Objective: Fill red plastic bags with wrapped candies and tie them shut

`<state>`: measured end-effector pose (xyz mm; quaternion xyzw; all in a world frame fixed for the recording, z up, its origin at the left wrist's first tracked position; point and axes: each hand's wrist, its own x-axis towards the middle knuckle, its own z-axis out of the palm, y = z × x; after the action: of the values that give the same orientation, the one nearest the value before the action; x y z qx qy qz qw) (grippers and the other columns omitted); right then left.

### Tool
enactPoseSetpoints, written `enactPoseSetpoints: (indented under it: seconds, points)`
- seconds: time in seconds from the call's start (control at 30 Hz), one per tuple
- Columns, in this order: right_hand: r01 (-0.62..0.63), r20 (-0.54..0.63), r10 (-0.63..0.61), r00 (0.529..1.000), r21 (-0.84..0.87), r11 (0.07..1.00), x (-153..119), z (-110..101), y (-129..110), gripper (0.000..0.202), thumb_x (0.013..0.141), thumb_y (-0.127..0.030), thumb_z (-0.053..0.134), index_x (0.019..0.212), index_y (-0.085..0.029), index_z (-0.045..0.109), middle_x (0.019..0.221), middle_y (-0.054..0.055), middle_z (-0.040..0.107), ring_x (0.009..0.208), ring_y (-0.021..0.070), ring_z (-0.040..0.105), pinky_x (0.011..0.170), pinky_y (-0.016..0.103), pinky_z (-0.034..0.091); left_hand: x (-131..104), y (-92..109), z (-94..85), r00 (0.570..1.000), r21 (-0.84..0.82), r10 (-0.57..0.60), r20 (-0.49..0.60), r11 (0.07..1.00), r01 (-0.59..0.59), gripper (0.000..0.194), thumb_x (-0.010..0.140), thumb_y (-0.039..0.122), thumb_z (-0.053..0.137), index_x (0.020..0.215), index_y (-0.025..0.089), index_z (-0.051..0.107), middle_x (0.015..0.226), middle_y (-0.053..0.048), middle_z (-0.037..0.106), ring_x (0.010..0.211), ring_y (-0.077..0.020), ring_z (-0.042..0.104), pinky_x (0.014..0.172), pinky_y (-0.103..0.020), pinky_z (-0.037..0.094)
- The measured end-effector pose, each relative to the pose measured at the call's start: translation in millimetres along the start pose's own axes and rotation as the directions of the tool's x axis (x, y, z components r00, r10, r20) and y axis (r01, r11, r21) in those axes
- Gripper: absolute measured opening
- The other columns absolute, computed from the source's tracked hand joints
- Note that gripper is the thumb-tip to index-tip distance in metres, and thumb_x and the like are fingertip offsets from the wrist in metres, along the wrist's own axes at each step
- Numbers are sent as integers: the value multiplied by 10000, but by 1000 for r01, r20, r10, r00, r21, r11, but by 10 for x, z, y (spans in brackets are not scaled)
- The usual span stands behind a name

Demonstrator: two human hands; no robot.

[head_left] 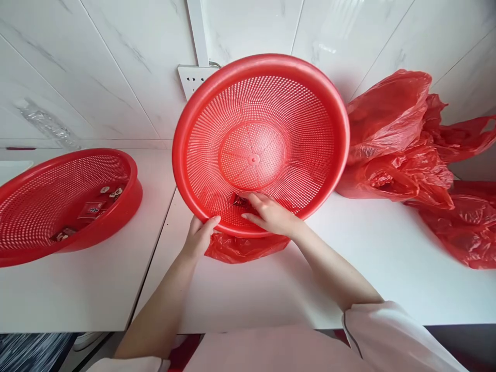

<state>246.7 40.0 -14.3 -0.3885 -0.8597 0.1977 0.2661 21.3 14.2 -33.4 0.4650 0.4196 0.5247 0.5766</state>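
A red plastic colander basket (261, 98) is tilted toward me, its perforated inside facing me. My left hand (199, 237) grips its lower left rim, thumb over the edge and fingers hidden behind. Inside, my right hand (271, 213) reaches over the lower rim, thumb and fingers apart. Its fingertips are beside a small dark red wrapped packet (240, 200) on the lower wall; I cannot tell whether they touch it. Beneath the basket, a red plastic bag (244, 249) lies on the white table (248, 294).
On the left, a second red basket (134, 181) holds several small wrapped packets (93, 210). Red plastic bags (395, 144) stand at the right, with another bag (465, 227) nearer the edge. Behind are a tiled wall, a power socket (189, 77) and a clear plastic bottle (48, 124).
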Motion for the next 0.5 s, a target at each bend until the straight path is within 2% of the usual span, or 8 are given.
enactPoseSetpoints:
  seconds: [0.07, 0.17, 0.27, 0.37, 0.43, 0.5]
  points:
    - [-34, 13, 34, 999, -47, 998, 7, 58, 29, 563, 942, -351, 526, 1454, -196, 352, 1310, 146, 576, 1241, 288, 521, 1070, 551, 373, -14, 5, 30, 1000, 8, 4, 10, 1000, -4, 368, 805, 298, 655, 1159, 196, 636, 1119, -97, 667, 1040, -266, 636, 801, -354, 558]
    - [-23, 39, 23, 999, -19, 1000, 9, 91, 52, 471, 933, -356, 539, 1371, -200, 457, 1264, 123, 606, 1185, 268, 554, 1066, 525, 376, 5, -9, 41, 1000, 16, 10, -17, 1000, -9, 373, 793, 301, 663, 1148, 191, 638, 1108, -99, 669, 1020, -264, 641, 802, -358, 557]
    - [23, 53, -27, 998, 63, 998, 6, 71, 48, 389, 892, -266, 573, 1275, -216, 531, 1190, 88, 634, 1098, 240, 589, 1029, 486, 417, 50, -41, 14, 998, -4, 6, -61, 1000, -7, 374, 783, 301, 668, 1140, 194, 635, 1110, -99, 666, 1004, -261, 646, 782, -352, 560]
    - [60, 43, -67, 997, 149, 987, 2, 46, 43, 400, 815, -158, 583, 1212, -198, 561, 1093, 85, 650, 1004, 224, 610, 944, 436, 483, 97, -62, -40, 992, -15, 27, -122, 999, -29, 352, 783, 291, 667, 1125, 213, 632, 1087, -86, 664, 989, -249, 649, 753, -334, 561]
    - [70, -2, -71, 997, 222, 972, 1, 39, 46, 412, 783, -134, 578, 1191, -192, 574, 1061, 82, 649, 977, 215, 613, 923, 416, 499, 130, -64, -85, 983, -7, 67, -171, 998, -69, 324, 779, 278, 670, 1097, 225, 637, 1042, -72, 667, 993, -238, 646, 756, -323, 557]
    - [38, -112, 6, 994, 383, 923, 8, 34, 56, 407, 787, -146, 566, 1191, -198, 573, 1083, 80, 642, 1010, 208, 611, 953, 409, 493, 165, -56, -133, 964, 33, 138, -227, 991, -134, 291, 770, 266, 674, 1056, 221, 649, 989, -64, 668, 1001, -233, 642, 781, -325, 554]
